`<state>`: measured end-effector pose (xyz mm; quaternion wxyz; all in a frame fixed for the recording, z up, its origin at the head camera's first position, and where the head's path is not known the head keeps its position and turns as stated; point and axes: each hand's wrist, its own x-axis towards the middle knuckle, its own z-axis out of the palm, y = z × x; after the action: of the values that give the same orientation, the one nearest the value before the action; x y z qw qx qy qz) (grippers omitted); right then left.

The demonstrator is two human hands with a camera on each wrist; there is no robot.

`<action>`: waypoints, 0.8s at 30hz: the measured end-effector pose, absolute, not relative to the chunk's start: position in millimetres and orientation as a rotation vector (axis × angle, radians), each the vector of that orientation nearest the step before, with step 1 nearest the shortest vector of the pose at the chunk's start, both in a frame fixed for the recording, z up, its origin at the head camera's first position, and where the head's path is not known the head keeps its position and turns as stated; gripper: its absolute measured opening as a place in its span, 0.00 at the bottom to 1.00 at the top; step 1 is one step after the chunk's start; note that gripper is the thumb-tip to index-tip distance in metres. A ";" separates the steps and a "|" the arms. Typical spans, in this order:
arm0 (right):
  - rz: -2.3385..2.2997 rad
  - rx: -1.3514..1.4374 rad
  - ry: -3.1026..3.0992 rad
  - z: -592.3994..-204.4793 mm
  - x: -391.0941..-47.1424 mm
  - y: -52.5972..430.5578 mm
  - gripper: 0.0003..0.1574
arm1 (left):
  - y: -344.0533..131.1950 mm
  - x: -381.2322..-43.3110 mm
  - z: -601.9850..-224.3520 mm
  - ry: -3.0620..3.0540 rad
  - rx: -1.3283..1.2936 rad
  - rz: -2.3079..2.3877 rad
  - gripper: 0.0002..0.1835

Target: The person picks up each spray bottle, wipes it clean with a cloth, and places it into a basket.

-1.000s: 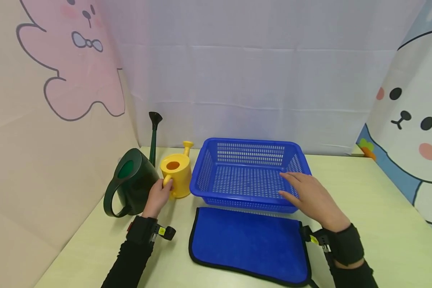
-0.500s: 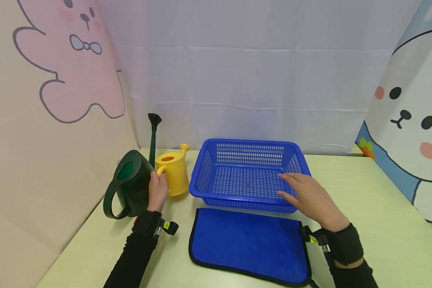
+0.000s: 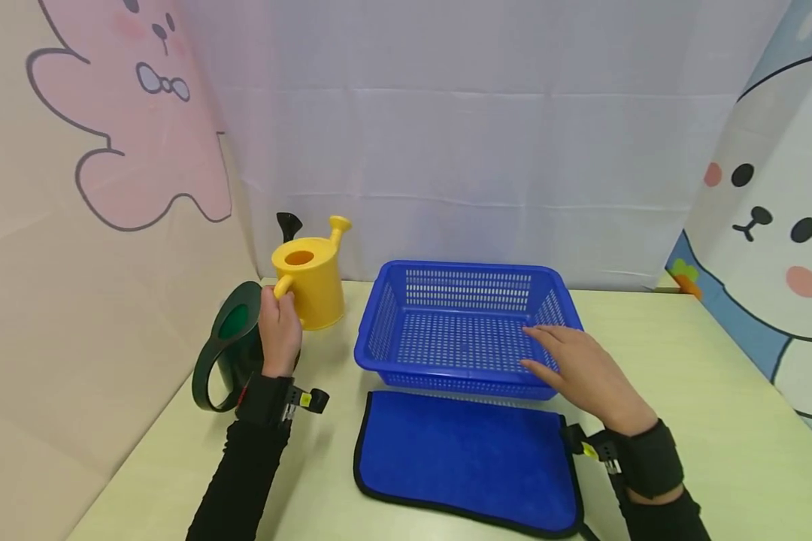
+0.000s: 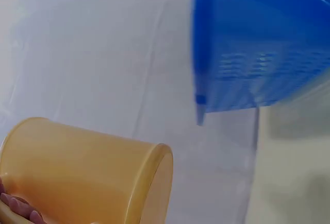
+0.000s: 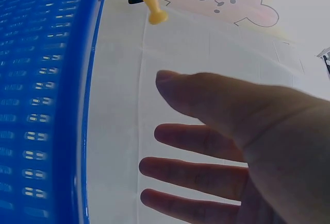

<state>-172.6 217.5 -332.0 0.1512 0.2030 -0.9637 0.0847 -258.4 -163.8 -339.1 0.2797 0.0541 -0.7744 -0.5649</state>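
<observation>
My left hand [image 3: 280, 330] grips the handle of a small yellow watering can [image 3: 318, 289], which is lifted off the table with its spout pointing up and away. In the left wrist view the can's body [image 4: 87, 167] and base show, with fingertips at the handle. Behind the left hand stands a dark green watering can [image 3: 233, 353], partly hidden by that hand and the yellow can. My right hand [image 3: 585, 372] hovers over the right front rim of the blue basket [image 3: 456, 374], fingers extended and holding nothing; the right wrist view shows the spread fingers [image 5: 191, 175].
A blue cloth with black edging [image 3: 470, 462] lies flat in front of the basket on the pale table [image 3: 704, 421]. A white curtain [image 3: 446, 165] hangs behind, and printed fabric walls stand at left and right.
The left hand first shifts the yellow watering can left against the green one, then raises it upward in front of the green can's spout. The right hand stays put.
</observation>
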 end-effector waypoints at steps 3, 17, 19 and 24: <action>0.241 0.582 -2.770 -331.8 -172.6 218.1 0.34 | -156.4 -258.1 -331.1 -2.033 0.112 -1.567 0.16; 0.267 0.592 -2.776 -332.4 -170.2 217.2 0.32 | -106.6 -245.2 -318.9 -1.798 -0.182 -2.045 0.06; 0.296 0.610 -2.771 -331.1 -167.7 213.3 0.30 | -100.1 -244.2 -320.2 -1.758 -0.221 -2.144 0.07; 0.341 0.757 -2.729 -331.7 -154.0 189.6 0.18 | -86.1 -242.7 -324.1 -1.723 -0.302 -2.275 0.08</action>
<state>-154.0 189.6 -331.7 0.1442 0.2625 -0.9467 0.1182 -242.7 -86.1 -324.1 0.1353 -0.1041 -0.5950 -0.7854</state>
